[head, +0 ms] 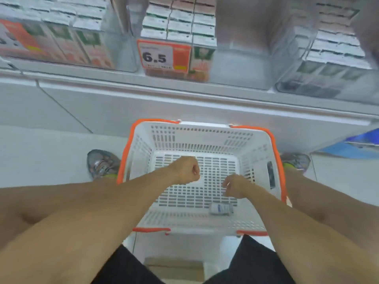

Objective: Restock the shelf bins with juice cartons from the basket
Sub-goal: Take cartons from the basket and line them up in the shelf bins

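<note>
A white plastic basket [143,144] with orange handles stands on the floor between my feet. No juice carton shows inside it; only a small white and blue bottle [221,208] lies near its front right. My left hand [185,170] hovers over the basket's middle, curled into a fist with nothing in it. My right hand [235,186] hangs beside it, fingers loosely bent, holding nothing. Above, clear shelf bins hold rows of juice cartons: a left bin [61,31], a middle bin [180,23] and a right bin [332,56].
An orange price tag reading 6.5 [164,55] hangs on the middle bin. The gap [242,48] between the middle and right bins shows no cartons. The white shelf edge [184,93] runs across. My shoes [100,163] flank the basket. A blue item [361,140] lies at the right.
</note>
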Motion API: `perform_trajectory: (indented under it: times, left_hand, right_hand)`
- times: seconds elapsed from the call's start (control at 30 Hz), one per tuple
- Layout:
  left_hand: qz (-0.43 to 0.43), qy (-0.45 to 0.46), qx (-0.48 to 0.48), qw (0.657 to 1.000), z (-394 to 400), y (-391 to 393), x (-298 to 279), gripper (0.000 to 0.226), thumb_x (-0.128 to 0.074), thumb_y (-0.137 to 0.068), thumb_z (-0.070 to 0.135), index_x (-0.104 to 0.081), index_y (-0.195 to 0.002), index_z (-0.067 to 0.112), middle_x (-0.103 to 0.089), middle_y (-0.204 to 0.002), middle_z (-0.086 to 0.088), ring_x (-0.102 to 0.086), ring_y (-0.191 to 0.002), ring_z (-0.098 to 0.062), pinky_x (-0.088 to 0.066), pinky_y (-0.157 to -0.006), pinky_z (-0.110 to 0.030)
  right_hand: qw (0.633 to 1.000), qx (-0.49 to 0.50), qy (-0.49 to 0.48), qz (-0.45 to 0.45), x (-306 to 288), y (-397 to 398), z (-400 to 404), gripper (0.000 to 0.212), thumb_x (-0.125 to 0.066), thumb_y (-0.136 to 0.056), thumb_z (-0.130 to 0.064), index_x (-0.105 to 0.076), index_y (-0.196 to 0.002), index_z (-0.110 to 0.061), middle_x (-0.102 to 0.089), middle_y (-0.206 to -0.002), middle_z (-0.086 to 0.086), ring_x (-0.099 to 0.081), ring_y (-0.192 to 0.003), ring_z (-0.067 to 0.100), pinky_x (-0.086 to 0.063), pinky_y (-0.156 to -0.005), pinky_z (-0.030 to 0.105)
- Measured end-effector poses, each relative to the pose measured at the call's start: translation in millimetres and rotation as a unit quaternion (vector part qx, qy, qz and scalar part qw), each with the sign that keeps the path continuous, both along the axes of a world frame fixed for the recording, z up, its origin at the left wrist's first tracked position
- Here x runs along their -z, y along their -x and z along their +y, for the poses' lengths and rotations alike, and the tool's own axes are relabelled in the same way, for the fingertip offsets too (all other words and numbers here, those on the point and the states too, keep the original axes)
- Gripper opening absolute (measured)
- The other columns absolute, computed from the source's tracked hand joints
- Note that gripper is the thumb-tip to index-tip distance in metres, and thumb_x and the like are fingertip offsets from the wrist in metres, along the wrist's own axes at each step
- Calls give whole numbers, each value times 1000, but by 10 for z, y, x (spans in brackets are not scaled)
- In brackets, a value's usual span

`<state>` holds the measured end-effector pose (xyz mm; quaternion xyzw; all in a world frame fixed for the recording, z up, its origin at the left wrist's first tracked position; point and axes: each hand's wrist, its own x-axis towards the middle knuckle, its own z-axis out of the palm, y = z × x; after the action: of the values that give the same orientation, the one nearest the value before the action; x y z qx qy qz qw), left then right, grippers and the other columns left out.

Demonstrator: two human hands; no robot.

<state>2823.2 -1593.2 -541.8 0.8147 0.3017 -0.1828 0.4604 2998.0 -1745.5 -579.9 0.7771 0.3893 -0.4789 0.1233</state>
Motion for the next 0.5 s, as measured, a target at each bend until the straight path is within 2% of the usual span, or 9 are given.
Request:
perform_trajectory:
  times: [0.1, 0.17, 0.27, 0.4, 0.5]
  left_hand:
    - [81, 52, -13, 995, -425, -2, 566, 32, -63, -94, 26, -59, -121, 11, -59, -123, -5, -60, -103, -21, -51, -88, -33]
    - [118, 90, -25, 989, -687, 18, 863, 43, -62, -95, 29, -51, -134, 11, -53, -136, -8, -56, -114, -24, -49, -94, -34]
    - [163, 133, -49, 976, -959, -11, 1188, 53, -57, -96, 31, -42, -143, 12, -43, -147, -9, -48, -128, -26, -42, -101, -33]
    - [171, 161, -74, 969, -1047, -91, 1370, 61, -59, -95, 30, -36, -147, 11, -42, -150, -10, -47, -132, -27, -42, -108, -39]
    - [167, 171, -105, 965, -954, -85, 1357, 69, -65, -91, 34, -33, -148, 12, -44, -148, -8, -50, -128, -25, -45, -104, -39]
  right_hand:
    - [1000, 5, 10, 3, 373, 30, -203, 42, -64, -94, -17, -54, -135, -15, -38, -152, 7, -44, -134, 25, -42, -105, 32]
    - [999, 28, 21, 11, 565, 77, -356, 53, -68, -89, -10, -50, -139, -17, -35, -154, 6, -42, -137, 25, -42, -106, 33]
    - [999, 40, 30, 3, 778, 131, -545, 56, -72, -83, -9, -56, -135, -17, -51, -143, 5, -53, -127, 24, -45, -102, 29]
    - [998, 55, -4, -10, 894, 141, -602, 39, -76, -81, -16, -67, -119, -14, -65, -122, 8, -60, -113, 24, -47, -94, 30]
    - [997, 65, 16, 33, 809, 101, -464, 41, -74, -86, -20, -65, -125, -14, -64, -123, 7, -61, -114, 25, -48, -91, 31]
